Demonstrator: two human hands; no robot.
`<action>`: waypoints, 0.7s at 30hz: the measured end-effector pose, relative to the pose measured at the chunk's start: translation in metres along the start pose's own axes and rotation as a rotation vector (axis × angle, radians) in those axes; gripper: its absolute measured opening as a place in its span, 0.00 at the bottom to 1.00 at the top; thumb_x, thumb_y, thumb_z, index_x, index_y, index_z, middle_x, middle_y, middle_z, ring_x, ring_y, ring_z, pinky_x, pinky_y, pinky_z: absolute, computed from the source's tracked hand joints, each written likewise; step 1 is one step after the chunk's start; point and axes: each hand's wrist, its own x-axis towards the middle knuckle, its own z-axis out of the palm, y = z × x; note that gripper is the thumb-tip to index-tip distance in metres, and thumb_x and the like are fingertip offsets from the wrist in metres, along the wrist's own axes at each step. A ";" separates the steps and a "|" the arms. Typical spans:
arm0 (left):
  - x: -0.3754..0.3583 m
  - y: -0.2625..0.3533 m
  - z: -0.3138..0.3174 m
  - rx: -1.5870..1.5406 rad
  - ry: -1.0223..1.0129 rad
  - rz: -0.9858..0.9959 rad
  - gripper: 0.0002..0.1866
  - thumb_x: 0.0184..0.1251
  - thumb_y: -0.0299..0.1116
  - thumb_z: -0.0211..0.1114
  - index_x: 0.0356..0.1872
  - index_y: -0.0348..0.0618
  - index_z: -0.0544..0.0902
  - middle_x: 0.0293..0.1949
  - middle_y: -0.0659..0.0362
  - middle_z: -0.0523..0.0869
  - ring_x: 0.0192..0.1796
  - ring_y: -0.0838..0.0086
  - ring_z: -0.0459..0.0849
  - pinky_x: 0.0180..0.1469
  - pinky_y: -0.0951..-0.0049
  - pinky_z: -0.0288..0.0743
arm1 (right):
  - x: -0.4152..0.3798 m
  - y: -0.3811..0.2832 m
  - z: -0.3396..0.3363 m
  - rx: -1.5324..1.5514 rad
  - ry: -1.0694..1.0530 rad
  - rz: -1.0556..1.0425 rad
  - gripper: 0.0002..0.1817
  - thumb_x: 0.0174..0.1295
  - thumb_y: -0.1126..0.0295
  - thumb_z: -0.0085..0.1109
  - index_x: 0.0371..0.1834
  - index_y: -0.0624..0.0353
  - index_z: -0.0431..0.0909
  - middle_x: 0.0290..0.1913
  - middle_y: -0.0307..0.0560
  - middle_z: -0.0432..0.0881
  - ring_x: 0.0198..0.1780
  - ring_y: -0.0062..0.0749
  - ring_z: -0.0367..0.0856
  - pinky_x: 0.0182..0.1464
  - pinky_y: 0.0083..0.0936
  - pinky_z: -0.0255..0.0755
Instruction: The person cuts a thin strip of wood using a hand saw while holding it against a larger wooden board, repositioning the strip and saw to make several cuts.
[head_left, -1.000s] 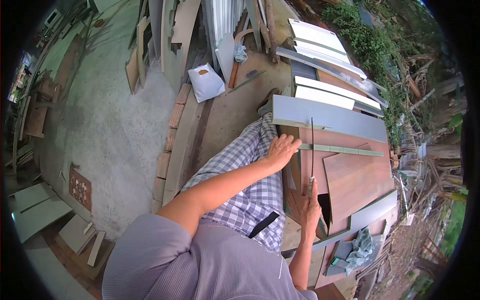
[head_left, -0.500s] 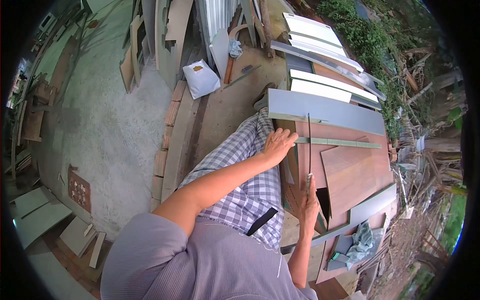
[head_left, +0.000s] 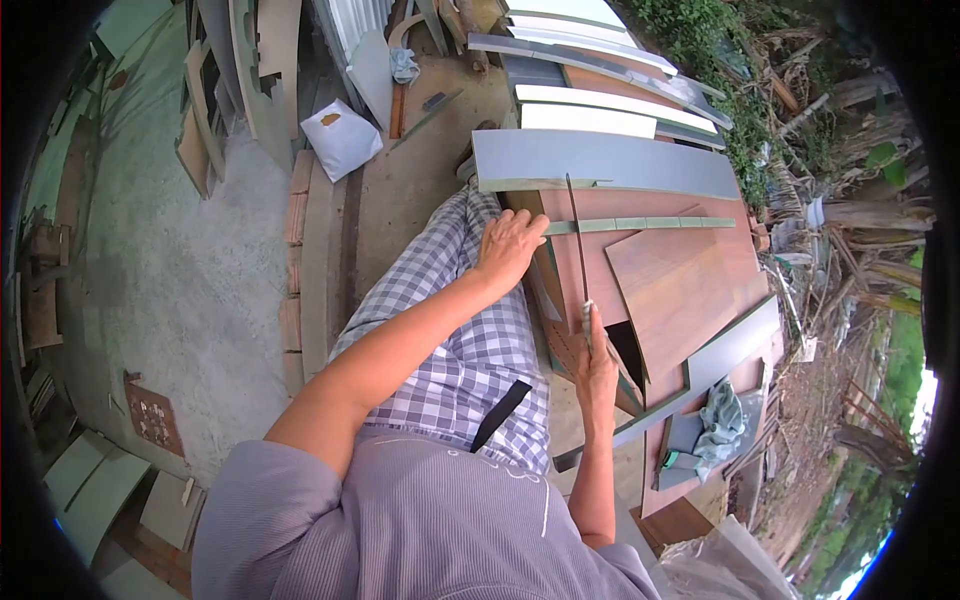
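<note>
My left hand [head_left: 512, 245] is closed over the near end of a narrow green strip [head_left: 650, 223] with evenly spaced marks across it. The strip lies over a reddish-brown board [head_left: 690, 207]. In my right hand [head_left: 598, 365] is the pale handle of what looks like a hand saw [head_left: 578, 235]. Its long thin blade shows edge-on, so I cannot make out teeth. The blade crosses the strip just right of my left fingers. Its tip reaches the edge of a grey board [head_left: 610, 160]. A loose brown wood panel [head_left: 680, 300] lies right of the blade.
A notched grey board [head_left: 735, 345] and a crumpled cloth [head_left: 722, 425] lie at the right. White panels [head_left: 590, 110] are laid out beyond. A white sack [head_left: 342, 140] stands by upright boards [head_left: 265, 90] on the left. Greenery [head_left: 690, 50] borders the far right.
The view has turned, so the scene shifts left and up. The blade still crosses the strip beside my left hand, now appearing slightly slanted. Both hands keep their hold.
</note>
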 end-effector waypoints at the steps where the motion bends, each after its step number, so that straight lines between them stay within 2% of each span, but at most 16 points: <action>1: 0.000 0.000 0.000 0.006 -0.018 -0.006 0.10 0.63 0.33 0.66 0.38 0.45 0.74 0.34 0.57 0.77 0.42 0.60 0.78 0.42 0.58 0.72 | -0.010 0.007 0.002 -0.042 0.090 -0.094 0.33 0.67 0.78 0.49 0.75 0.40 0.61 0.49 0.61 0.82 0.44 0.53 0.85 0.45 0.38 0.76; 2: 0.001 0.000 -0.001 -0.002 -0.027 -0.011 0.10 0.63 0.33 0.66 0.38 0.45 0.74 0.34 0.57 0.77 0.42 0.60 0.78 0.42 0.58 0.72 | -0.017 0.012 0.004 -0.084 0.179 -0.187 0.34 0.66 0.78 0.49 0.75 0.39 0.61 0.46 0.62 0.83 0.40 0.53 0.85 0.45 0.36 0.77; 3: 0.001 0.000 -0.001 0.007 -0.023 -0.007 0.10 0.63 0.33 0.66 0.38 0.45 0.74 0.34 0.57 0.77 0.42 0.60 0.78 0.42 0.58 0.72 | -0.021 0.010 0.001 -0.089 0.172 -0.176 0.34 0.66 0.78 0.49 0.75 0.39 0.61 0.46 0.62 0.83 0.40 0.53 0.85 0.45 0.36 0.77; 5: 0.000 0.001 0.000 0.012 -0.023 0.004 0.10 0.63 0.33 0.66 0.38 0.45 0.73 0.34 0.57 0.77 0.42 0.60 0.78 0.42 0.58 0.73 | -0.028 0.000 -0.007 -0.049 0.078 -0.044 0.34 0.65 0.79 0.49 0.75 0.39 0.61 0.41 0.62 0.83 0.37 0.53 0.85 0.47 0.15 0.71; 6: 0.000 0.001 -0.001 0.018 -0.036 -0.002 0.09 0.63 0.34 0.66 0.38 0.46 0.73 0.34 0.57 0.77 0.41 0.60 0.78 0.42 0.58 0.72 | -0.022 0.000 -0.007 -0.050 0.082 -0.040 0.34 0.65 0.79 0.49 0.75 0.39 0.61 0.41 0.62 0.83 0.37 0.53 0.85 0.47 0.15 0.71; 8: 0.002 0.002 -0.001 0.026 -0.041 -0.010 0.09 0.64 0.34 0.65 0.38 0.46 0.73 0.34 0.57 0.77 0.41 0.60 0.78 0.42 0.58 0.72 | 0.001 -0.005 -0.006 -0.062 0.052 -0.047 0.35 0.65 0.80 0.50 0.75 0.39 0.61 0.38 0.62 0.82 0.34 0.50 0.84 0.31 0.38 0.66; 11: 0.000 0.002 -0.004 0.024 -0.027 -0.005 0.09 0.64 0.34 0.65 0.38 0.46 0.74 0.33 0.57 0.76 0.41 0.60 0.78 0.42 0.57 0.72 | 0.027 -0.022 -0.006 -0.069 -0.016 0.043 0.34 0.65 0.80 0.50 0.75 0.41 0.61 0.36 0.62 0.81 0.31 0.49 0.83 0.33 0.43 0.71; 15: 0.001 0.002 -0.004 0.018 -0.039 -0.029 0.08 0.65 0.34 0.64 0.39 0.46 0.74 0.33 0.57 0.77 0.41 0.60 0.78 0.42 0.56 0.72 | 0.005 -0.003 -0.006 -0.044 0.042 -0.092 0.33 0.66 0.79 0.49 0.75 0.43 0.62 0.35 0.63 0.81 0.30 0.48 0.83 0.36 0.37 0.75; 17: -0.001 0.002 -0.002 0.014 -0.055 -0.040 0.08 0.65 0.34 0.65 0.39 0.46 0.74 0.33 0.57 0.77 0.41 0.60 0.78 0.42 0.56 0.72 | -0.020 0.021 -0.002 -0.206 0.237 -0.321 0.30 0.68 0.77 0.48 0.75 0.46 0.63 0.35 0.60 0.82 0.28 0.44 0.81 0.36 0.28 0.74; 18: 0.000 0.003 -0.004 0.014 -0.046 -0.039 0.09 0.64 0.34 0.65 0.39 0.46 0.74 0.33 0.58 0.77 0.41 0.60 0.78 0.42 0.56 0.72 | -0.037 0.020 -0.008 -0.210 0.233 -0.315 0.30 0.68 0.77 0.48 0.75 0.46 0.63 0.35 0.60 0.82 0.28 0.44 0.81 0.36 0.28 0.74; 20: 0.000 0.002 -0.002 0.011 -0.037 -0.032 0.09 0.64 0.34 0.65 0.39 0.46 0.74 0.33 0.58 0.77 0.41 0.59 0.78 0.42 0.56 0.72 | -0.068 0.009 -0.020 -0.018 -0.034 0.191 0.30 0.69 0.77 0.47 0.76 0.46 0.61 0.33 0.54 0.82 0.28 0.39 0.79 0.36 0.26 0.73; 21: 0.001 0.000 -0.001 0.006 -0.058 -0.038 0.10 0.63 0.34 0.66 0.41 0.46 0.75 0.35 0.57 0.77 0.42 0.59 0.78 0.43 0.56 0.72 | -0.079 0.013 -0.018 -0.018 -0.029 0.193 0.30 0.69 0.77 0.47 0.76 0.46 0.61 0.33 0.54 0.82 0.28 0.39 0.79 0.36 0.26 0.73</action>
